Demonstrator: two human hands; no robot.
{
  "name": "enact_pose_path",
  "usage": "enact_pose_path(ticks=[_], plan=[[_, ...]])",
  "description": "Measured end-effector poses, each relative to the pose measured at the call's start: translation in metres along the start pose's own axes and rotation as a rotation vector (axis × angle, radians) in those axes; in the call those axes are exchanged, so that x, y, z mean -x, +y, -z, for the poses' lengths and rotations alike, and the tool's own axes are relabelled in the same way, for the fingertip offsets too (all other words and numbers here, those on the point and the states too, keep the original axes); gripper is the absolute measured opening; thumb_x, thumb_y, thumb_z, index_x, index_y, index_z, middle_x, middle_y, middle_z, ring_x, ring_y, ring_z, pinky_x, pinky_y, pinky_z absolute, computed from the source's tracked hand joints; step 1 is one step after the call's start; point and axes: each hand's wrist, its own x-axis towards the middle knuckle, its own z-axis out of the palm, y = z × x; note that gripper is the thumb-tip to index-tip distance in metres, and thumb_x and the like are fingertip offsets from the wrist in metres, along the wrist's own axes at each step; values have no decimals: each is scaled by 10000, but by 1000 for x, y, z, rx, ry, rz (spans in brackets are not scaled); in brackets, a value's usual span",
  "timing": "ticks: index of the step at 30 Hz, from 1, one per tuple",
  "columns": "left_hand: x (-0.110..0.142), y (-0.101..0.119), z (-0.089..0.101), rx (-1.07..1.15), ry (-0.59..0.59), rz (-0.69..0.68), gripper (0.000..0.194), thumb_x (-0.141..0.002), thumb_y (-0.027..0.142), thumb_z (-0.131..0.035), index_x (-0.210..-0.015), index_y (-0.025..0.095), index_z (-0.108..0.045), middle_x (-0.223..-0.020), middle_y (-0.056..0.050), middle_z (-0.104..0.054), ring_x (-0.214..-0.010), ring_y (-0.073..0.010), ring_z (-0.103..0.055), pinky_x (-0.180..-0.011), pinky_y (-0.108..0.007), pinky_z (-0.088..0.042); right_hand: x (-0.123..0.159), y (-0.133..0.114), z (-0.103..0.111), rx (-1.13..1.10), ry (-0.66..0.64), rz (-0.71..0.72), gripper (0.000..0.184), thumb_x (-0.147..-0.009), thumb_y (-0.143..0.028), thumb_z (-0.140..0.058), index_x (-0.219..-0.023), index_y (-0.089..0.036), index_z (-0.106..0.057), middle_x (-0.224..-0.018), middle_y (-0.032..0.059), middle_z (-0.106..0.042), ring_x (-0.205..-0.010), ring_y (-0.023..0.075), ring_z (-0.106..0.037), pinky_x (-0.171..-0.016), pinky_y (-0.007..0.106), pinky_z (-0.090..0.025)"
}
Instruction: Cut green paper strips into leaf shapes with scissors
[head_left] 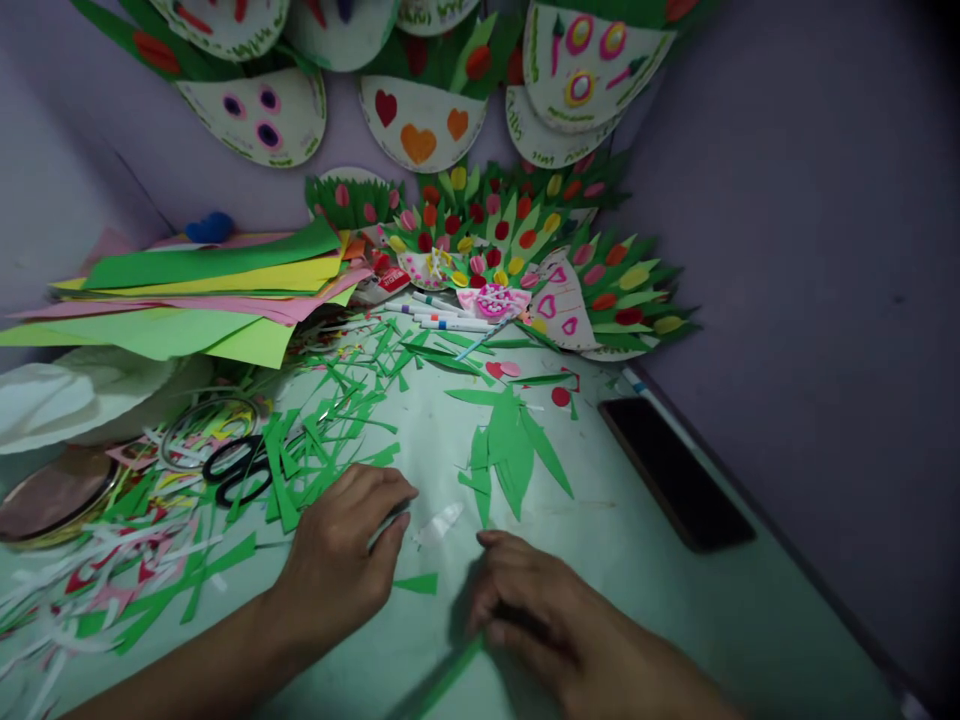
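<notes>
My left hand (pixel 345 550) is over the table, fingers bent and thumb apart from them, with nothing visible in between. Close to its thumb lies a small green paper scrap (pixel 417 583). My right hand (pixel 540 625) has its fingers curled, and a narrow green paper strip (pixel 452 678) runs from its fingertips toward the lower edge, with a shadow beside it. Just beyond both hands, several cut green paper leaves (pixel 513 450) overlap on the table. A small, shiny clear piece (pixel 440 524) sits between the hands.
Black-handled scissors (pixel 238 470) lie among green paper scraps (pixel 300 440) at left, near a tape roll (pixel 60 495). Coloured paper sheets (pixel 202 290) are stacked behind. A phone (pixel 675 475) lies at right. Markers (pixel 454 323) and decorated paper-plate crafts (pixel 562 305) stand at the back wall.
</notes>
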Motion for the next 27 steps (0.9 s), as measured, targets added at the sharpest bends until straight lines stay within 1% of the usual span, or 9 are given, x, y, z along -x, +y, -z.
enact_pose_path(ticks=[3, 6, 8, 11, 13, 16, 20, 23, 27], plan=[[-1, 0, 0, 33, 14, 19, 186, -797, 132, -475, -920, 170, -608, -864, -67, -637, -846, -184, -585, -745, -333, -489, -25, 21, 0, -88, -39, 9, 187, -764, -60, -496, -795, -231, -565, -739, -32, -608, -774, 127, -590, -971, 386, -347], [-1, -2, 0, 47, 21, 58, 166, -799, 150, -483, -897, 178, -614, -862, -57, -643, -847, -179, -590, -731, -317, -498, -51, 41, 10, -146, 54, -45, 145, -767, -89, -486, -757, -209, -565, -744, -7, -593, -748, 141, -576, -806, 333, -444], [-1, -3, 2, 48, 30, 89, 153, -804, 161, -484, -882, 182, -614, -862, -51, -644, -846, -176, -593, -729, -312, -502, -61, 47, 18, -178, 186, -100, 109, -766, -123, -490, -758, -201, -566, -751, 7, -595, -728, 149, -570, -701, 294, -461], [-3, -2, 9, 12, 76, 99, 139, -812, 165, -483, -874, 191, -605, -854, -40, -639, -836, -170, -597, -728, -306, -503, -61, 46, 28, -160, 509, -184, 52, -758, -166, -510, -772, -194, -552, -749, 16, -601, -736, 161, -577, -690, 290, -463], [-8, 3, 15, -28, 117, 51, 151, -811, 157, -486, -910, 204, -589, -864, -34, -632, -846, -172, -592, -735, -312, -497, -53, 41, 32, -92, 637, -203, 46, -764, -177, -514, -785, -196, -550, -742, 18, -605, -733, 168, -586, -686, 288, -468], [-21, 15, 19, -105, 127, -59, 250, -796, 137, -500, -1033, 200, -549, -968, -66, -608, -929, -207, -559, -792, -366, -469, -39, 37, 29, 64, 486, -21, 145, -771, -103, -480, -822, -204, -570, -762, 28, -621, -752, 175, -592, -705, 302, -470], [-44, 29, 7, -197, -86, -189, 294, -771, 104, -511, -1054, 163, -563, -1012, -106, -590, -943, -242, -528, -834, -444, -409, -28, 45, 18, 180, 347, 272, 282, -736, 6, -442, -884, -199, -566, -776, 36, -615, -754, 166, -576, -830, 390, -440], [-52, 29, -10, -170, -181, -250, 214, -755, 74, -504, -925, 154, -606, -815, -61, -604, -780, -193, -527, -828, -441, -386, -27, 55, 14, 175, 353, 317, 291, -730, 31, -435, -875, -186, -562, -774, 41, -608, -746, 160, -562, -840, 404, -431], [-46, 23, -29, -176, -191, -265, 195, -740, 45, -461, -786, 152, -617, -689, -42, -575, -691, -171, -492, -818, -432, -371, -28, 58, 17, 205, 318, 281, 300, -722, 47, -414, -851, -173, -573, -770, 40, -622, -747, 161, -544, -821, 398, -418]])
